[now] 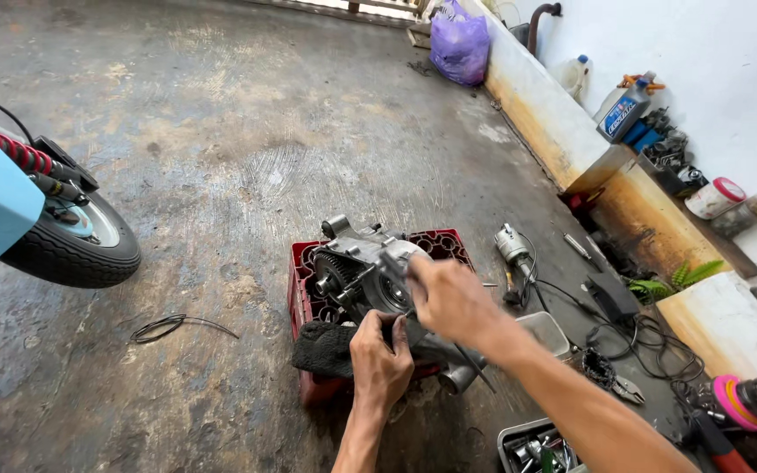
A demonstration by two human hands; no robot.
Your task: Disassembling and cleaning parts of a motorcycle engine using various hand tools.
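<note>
Now the metal engine case (363,267) lies on a red crate (301,289), right of the scooter wheel (72,241). The left hand (380,359) curls its fingers around the dark rag (326,348) at the case's near edge, and the right hand (449,298) pinches its top. It looks heavy, stiff and oily, so the thick edges seem the safest grip.

Our left hand (380,363) fist-curled low, forearm rising from below, our right hand (449,298) reaching in from the right, fingers (413,267) bent downward, bare forearms converging
</note>
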